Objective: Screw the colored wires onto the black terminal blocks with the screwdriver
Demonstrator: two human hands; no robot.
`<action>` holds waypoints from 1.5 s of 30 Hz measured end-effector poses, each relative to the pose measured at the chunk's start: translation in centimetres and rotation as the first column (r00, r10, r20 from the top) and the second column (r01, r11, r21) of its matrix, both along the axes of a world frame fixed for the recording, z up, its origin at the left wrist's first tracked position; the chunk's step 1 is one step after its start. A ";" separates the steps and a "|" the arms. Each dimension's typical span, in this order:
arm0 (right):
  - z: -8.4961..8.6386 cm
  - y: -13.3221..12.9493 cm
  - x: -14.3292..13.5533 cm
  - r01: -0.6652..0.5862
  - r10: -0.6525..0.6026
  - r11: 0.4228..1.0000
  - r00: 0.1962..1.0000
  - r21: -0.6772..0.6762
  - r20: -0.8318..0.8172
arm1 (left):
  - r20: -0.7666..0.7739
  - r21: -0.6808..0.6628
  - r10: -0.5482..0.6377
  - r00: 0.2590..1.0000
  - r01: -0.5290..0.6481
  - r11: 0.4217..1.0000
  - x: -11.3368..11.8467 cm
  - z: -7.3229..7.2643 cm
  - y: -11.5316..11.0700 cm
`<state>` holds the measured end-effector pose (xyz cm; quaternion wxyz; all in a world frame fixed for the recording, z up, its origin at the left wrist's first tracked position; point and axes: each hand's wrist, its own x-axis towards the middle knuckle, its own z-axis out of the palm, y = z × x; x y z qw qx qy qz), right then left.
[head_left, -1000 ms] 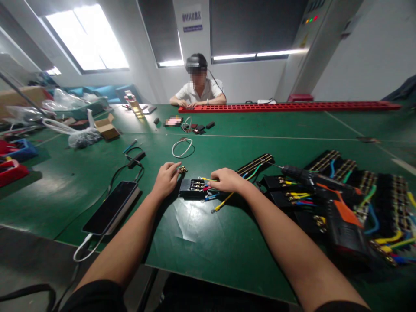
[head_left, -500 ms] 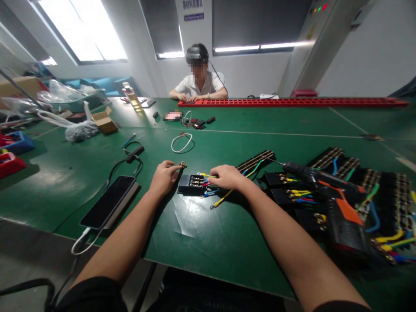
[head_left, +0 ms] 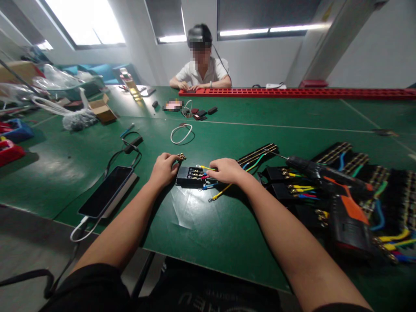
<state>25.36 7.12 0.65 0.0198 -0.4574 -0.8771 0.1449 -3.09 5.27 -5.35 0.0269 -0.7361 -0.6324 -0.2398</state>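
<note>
A small black terminal block [head_left: 190,182] lies on the green table between my hands, with metal contacts in its top. At its left, my left hand [head_left: 163,170] is closed, fingertips pinched on small brass-coloured screws [head_left: 181,157]. My right hand [head_left: 225,170] is closed at the block's right end, its fingers on coloured wires with ring terminals. One yellow wire [head_left: 224,192] slants out below that hand, its ring lying on the table. A blue wire [head_left: 211,185] runs beside the block. Exactly which wires the right fingers grip is partly hidden.
A power drill [head_left: 344,216] lies at right among wired black terminal strips [head_left: 373,182]. A phone [head_left: 107,193] with a cable lies at left. Across the table, a person [head_left: 203,65] sits behind a long red rail [head_left: 292,92]. A bottle [head_left: 131,84] and open carton [head_left: 102,108] stand farther back.
The camera view has tilted slightly, so the scene sits higher. Both hands keep their places around the terminal block, and the left still pinches the screws.
</note>
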 end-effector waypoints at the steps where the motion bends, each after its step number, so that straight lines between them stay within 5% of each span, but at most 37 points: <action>1: 0.0 0.0 0.0 0.000 0.000 1.000 1.000 0.000 -0.001 | -0.011 0.005 0.011 1.000 -0.011 1.000 0.0 0.0 0.0; 22: 0.0 0.0 -0.1 0.004 -0.004 1.000 1.000 -0.007 0.012 | -0.092 -0.230 0.040 0.995 -0.061 0.971 0.9 2.1 1.9; 32: 0.1 -0.2 -0.1 0.005 -0.005 1.000 1.000 0.006 0.024 | -0.066 -0.139 0.076 0.995 -0.085 0.987 0.5 0.8 0.9; 45: 0.0 -0.3 -0.2 0.020 -0.020 1.000 0.999 0.012 0.034 | 0.001 -0.126 0.047 0.999 -0.047 0.991 1.1 2.2 -0.5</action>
